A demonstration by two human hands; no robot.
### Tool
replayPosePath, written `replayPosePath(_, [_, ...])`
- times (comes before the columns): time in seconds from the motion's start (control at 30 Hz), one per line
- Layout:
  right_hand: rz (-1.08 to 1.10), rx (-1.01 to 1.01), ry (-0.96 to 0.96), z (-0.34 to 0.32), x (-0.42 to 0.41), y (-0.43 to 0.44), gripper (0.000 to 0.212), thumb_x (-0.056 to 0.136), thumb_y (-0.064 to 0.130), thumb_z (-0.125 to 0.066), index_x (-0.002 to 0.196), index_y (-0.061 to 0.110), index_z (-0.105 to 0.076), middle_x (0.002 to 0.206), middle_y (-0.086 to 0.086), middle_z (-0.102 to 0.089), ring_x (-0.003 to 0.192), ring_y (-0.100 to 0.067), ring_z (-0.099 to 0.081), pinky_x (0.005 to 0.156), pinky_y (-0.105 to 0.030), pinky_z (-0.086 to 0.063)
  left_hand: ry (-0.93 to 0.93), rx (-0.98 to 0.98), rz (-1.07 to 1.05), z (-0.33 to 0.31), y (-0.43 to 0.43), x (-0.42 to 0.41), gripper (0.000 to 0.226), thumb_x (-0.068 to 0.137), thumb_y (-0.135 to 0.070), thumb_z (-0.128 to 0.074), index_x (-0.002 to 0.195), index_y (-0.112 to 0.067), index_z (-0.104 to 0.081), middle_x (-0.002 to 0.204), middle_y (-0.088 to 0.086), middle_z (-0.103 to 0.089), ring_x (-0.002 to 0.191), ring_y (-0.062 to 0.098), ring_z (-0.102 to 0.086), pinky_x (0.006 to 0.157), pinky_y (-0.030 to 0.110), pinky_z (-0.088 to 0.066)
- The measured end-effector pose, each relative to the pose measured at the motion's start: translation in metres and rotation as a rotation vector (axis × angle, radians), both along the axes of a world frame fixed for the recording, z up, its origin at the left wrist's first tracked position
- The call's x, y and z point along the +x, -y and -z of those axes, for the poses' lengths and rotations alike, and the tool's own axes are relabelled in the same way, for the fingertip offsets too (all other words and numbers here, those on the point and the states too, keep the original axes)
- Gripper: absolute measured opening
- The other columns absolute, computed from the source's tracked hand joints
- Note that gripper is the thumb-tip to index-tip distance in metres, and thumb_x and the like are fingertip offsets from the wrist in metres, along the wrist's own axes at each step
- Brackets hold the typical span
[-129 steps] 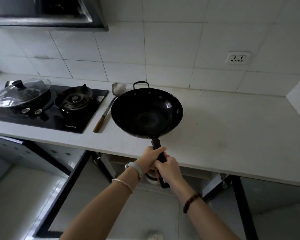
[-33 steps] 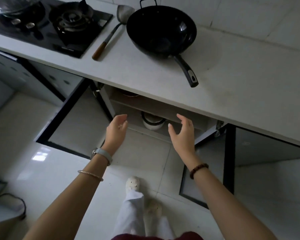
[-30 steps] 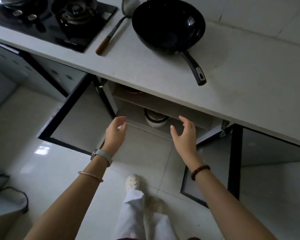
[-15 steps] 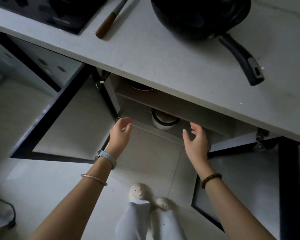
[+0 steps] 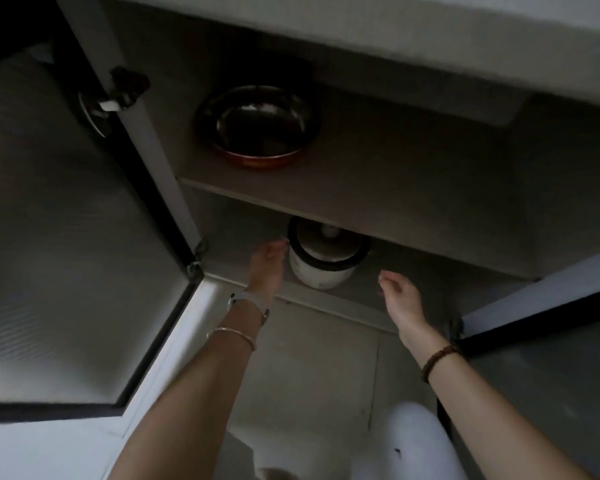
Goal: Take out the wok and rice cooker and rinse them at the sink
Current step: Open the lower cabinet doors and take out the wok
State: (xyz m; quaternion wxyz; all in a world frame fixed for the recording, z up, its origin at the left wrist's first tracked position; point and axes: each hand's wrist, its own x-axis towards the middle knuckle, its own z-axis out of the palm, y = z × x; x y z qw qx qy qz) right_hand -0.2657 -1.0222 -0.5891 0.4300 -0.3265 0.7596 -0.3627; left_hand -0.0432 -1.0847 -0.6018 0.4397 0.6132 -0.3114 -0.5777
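Note:
A white rice cooker (image 5: pixel 321 268) with a black-rimmed lid stands on the bottom shelf of the open under-counter cupboard, partly hidden under the upper shelf. My left hand (image 5: pixel 267 268) reaches into the cupboard with straight fingers, its fingertips at the cooker's left side. My right hand (image 5: pixel 400 296) hovers to the cooker's right, apart from it, fingers loosely curled and holding nothing. The wok is out of view above the counter.
A dark pan with a reddish outside (image 5: pixel 258 126) sits on the upper shelf (image 5: pixel 395 188). Both cupboard doors stand open: the left door (image 5: pixel 66 237) and the right door (image 5: pixel 541 306). The counter's underside (image 5: pixel 430 39) hangs overhead. My legs are below on the tiled floor.
I have crouched down and the view has dropped into the cupboard; the wok and counter top left the frame. Both hands moved forward, the left reaching the cooker's side.

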Motion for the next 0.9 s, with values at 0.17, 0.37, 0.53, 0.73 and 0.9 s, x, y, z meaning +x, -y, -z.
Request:
replayPosePath(0.17, [0.055,-0.067,0.113,0.067,-0.016,0.03,0.031,0.099,0.014,-0.045,0.128,0.011,-0.055,0.126,-0.009,-0.058,0.109,-0.024,-0.06,0.097,-0.033,-0.045,-0.049,0.015,-0.043,0.077,0.034,-0.004,0.019,0.098,-0.01,-0.047,0.109,-0.013,-0.062,0.116,0.009,-0.062,0.104,0.022,-0.057,0.09,0.03,-0.043])
replayPosePath(0.37, [0.195,-0.114,0.24,0.118,-0.038,0.067,0.033,0.101,0.012,-0.041,0.131,0.006,-0.053,0.13,-0.013,-0.057,0.112,-0.027,-0.059,0.092,-0.031,-0.046,-0.004,0.026,-0.085,0.139,0.07,-0.005,0.02,0.094,-0.013,-0.05,0.101,-0.015,-0.069,0.108,0.01,-0.067,0.104,0.028,-0.063,0.099,0.042,-0.049])
replayPosePath(0.53, [0.26,-0.128,0.293,0.145,-0.053,0.091,0.032,0.102,0.012,-0.04,0.129,0.0,-0.052,0.132,-0.018,-0.056,0.113,-0.029,-0.059,0.098,-0.033,-0.046,-0.049,0.071,-0.169,0.168,0.094,-0.01,0.018,0.095,-0.014,-0.051,0.096,-0.007,-0.068,0.093,0.01,-0.064,0.093,0.025,-0.061,0.096,0.044,-0.049])
replayPosePath(0.73, [0.304,-0.198,0.514,0.16,-0.056,0.115,0.038,0.101,0.013,-0.042,0.137,0.001,-0.042,0.136,-0.018,-0.051,0.123,-0.028,-0.053,0.104,-0.035,-0.042,-0.113,0.084,-0.201,0.191,0.126,-0.012,0.018,0.093,-0.017,-0.058,0.076,-0.013,-0.058,0.077,0.006,-0.06,0.086,0.022,-0.058,0.082,0.036,-0.049])
replayPosePath(0.9, [0.371,-0.249,0.682,0.161,-0.054,0.135,0.037,0.099,0.006,-0.045,0.135,0.001,-0.043,0.127,-0.019,-0.058,0.117,-0.027,-0.057,0.102,-0.036,-0.045,-0.303,0.035,-0.129,0.188,0.144,0.001,0.031,0.098,-0.009,-0.049,0.129,-0.003,-0.053,0.119,0.011,-0.062,0.111,0.021,-0.06,0.093,0.028,-0.047])
